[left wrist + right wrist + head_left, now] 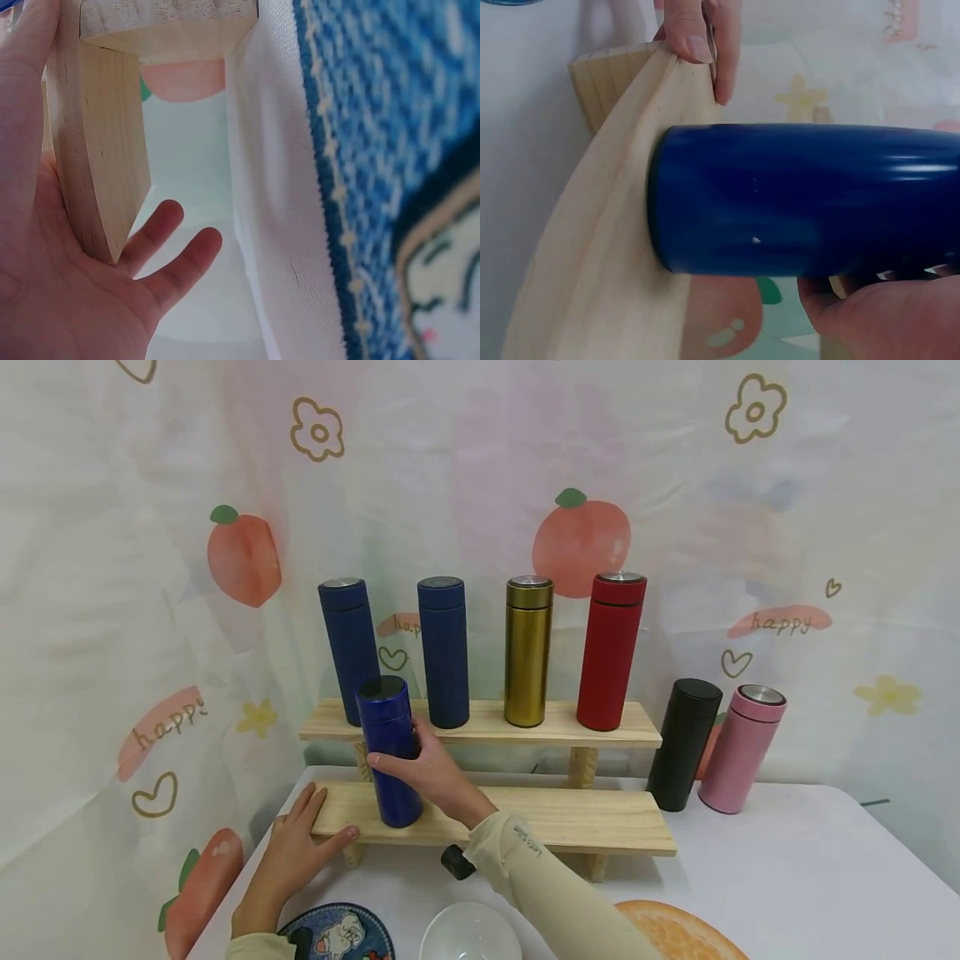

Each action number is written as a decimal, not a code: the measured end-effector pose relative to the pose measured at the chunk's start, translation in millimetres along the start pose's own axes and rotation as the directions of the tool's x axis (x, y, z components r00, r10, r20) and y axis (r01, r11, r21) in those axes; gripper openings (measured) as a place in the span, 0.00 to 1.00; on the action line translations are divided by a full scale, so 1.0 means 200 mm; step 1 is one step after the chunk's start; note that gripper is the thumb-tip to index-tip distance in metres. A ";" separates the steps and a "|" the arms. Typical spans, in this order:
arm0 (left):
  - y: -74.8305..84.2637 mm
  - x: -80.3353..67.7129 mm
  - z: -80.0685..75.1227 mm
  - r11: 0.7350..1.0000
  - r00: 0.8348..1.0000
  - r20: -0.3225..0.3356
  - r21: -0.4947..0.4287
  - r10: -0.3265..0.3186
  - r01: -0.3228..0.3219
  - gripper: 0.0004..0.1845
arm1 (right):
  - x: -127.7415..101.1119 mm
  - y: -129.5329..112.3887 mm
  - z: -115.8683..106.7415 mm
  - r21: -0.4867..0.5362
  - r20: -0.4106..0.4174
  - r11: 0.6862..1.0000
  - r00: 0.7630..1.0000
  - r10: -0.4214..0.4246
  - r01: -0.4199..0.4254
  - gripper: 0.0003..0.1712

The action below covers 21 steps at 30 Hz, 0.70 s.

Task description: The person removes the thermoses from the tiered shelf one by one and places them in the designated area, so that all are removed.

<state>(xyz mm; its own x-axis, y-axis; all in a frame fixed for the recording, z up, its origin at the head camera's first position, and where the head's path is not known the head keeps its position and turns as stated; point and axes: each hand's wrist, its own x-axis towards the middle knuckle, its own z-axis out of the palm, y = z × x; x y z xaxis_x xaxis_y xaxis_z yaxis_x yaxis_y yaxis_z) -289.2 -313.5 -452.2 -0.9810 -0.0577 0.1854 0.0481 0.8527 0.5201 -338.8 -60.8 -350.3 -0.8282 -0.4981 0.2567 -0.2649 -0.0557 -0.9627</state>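
My right hand [435,774] grips a glossy blue vacuum flask [388,739] by its side, fingers behind it and thumb across the front. The flask stands upright over the left part of the lower wooden shelf [555,817]. In the right wrist view the flask's base [660,199] is right at the board's surface. My left hand [296,847] rests on the left end of that same shelf, thumb along the front edge. Its fingers are straight and spread, and the left wrist view shows two fingers [184,262] reaching past the board's end [112,150].
On the upper shelf [487,734] stand two matte navy flasks [442,652], a gold flask [528,652] and a red flask [611,652]. Black [684,743] and pink [742,747] flasks stand at right. In front lie a patterned plate [341,935], white bowl [471,935] and orange-slice mat [675,931].
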 end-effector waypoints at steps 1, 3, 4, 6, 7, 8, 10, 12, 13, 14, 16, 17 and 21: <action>0.00 0.00 0.00 1.000 1.000 -0.003 -0.003 0.003 -0.003 0.57 | 0.01 0.01 0.01 0.013 -0.004 1.000 1.000 -0.006 0.006 0.48; -0.01 0.00 0.00 1.000 1.000 -0.009 -0.008 0.010 -0.010 0.57 | 0.02 0.02 0.02 0.038 -0.013 0.999 1.000 -0.014 0.014 0.48; -0.01 0.00 0.00 1.000 1.000 -0.010 -0.010 0.012 -0.012 0.57 | 0.02 0.03 0.02 0.045 -0.017 0.999 1.000 -0.017 0.018 0.48; -0.01 0.00 0.00 1.000 1.000 -0.007 -0.012 0.009 -0.009 0.57 | 0.03 0.04 0.03 0.054 -0.023 0.998 0.999 -0.022 0.023 0.47; -0.01 0.00 0.00 1.000 1.000 -0.006 -0.013 0.010 -0.010 0.57 | 0.03 0.04 0.03 0.055 -0.027 0.998 0.999 -0.024 0.026 0.47; 0.00 0.00 0.00 1.000 1.000 -0.004 -0.013 0.010 -0.010 0.57 | 0.03 0.03 0.02 0.053 -0.032 0.998 0.999 -0.027 0.028 0.47; 0.00 0.00 0.00 1.000 1.000 0.002 -0.011 0.008 -0.008 0.57 | 0.02 0.03 0.02 0.045 -0.039 0.999 0.999 -0.028 0.029 0.46; 0.01 0.01 0.00 1.000 1.000 0.005 -0.009 0.008 -0.008 0.57 | 0.02 0.03 0.01 0.031 -0.045 0.999 0.998 -0.036 0.037 0.46; 0.01 0.01 0.00 1.000 1.000 0.006 -0.008 0.007 -0.007 0.57 | 0.01 0.03 0.00 0.025 -0.046 0.999 0.998 -0.037 0.038 0.46; 0.01 0.00 0.00 1.000 1.000 0.007 -0.006 0.007 -0.007 0.57 | 0.00 0.03 0.00 0.016 -0.048 0.999 0.998 -0.037 0.038 0.46; 0.00 0.00 0.00 1.000 1.000 0.002 -0.004 0.009 -0.009 0.57 | -0.01 0.03 -0.01 0.001 -0.047 0.999 0.998 -0.043 0.043 0.46; 0.00 0.00 0.00 1.000 1.000 -0.001 -0.004 0.012 -0.012 0.57 | -0.02 0.03 -0.01 -0.005 -0.045 0.999 0.998 -0.045 0.045 0.47; 0.00 -0.01 0.00 1.000 1.000 -0.012 -0.002 0.022 -0.022 0.57 | -0.06 0.01 -0.04 -0.021 -0.050 0.999 0.998 -0.042 0.041 0.46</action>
<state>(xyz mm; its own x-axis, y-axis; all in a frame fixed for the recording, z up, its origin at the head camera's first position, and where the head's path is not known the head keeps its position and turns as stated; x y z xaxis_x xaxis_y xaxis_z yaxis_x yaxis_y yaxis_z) -288.0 -313.4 -453.4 -0.9774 -0.0453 0.2065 0.0698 0.8529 0.5174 -333.7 -48.4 -354.4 -0.8399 -0.4518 0.3007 -0.3090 -0.0574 -0.9493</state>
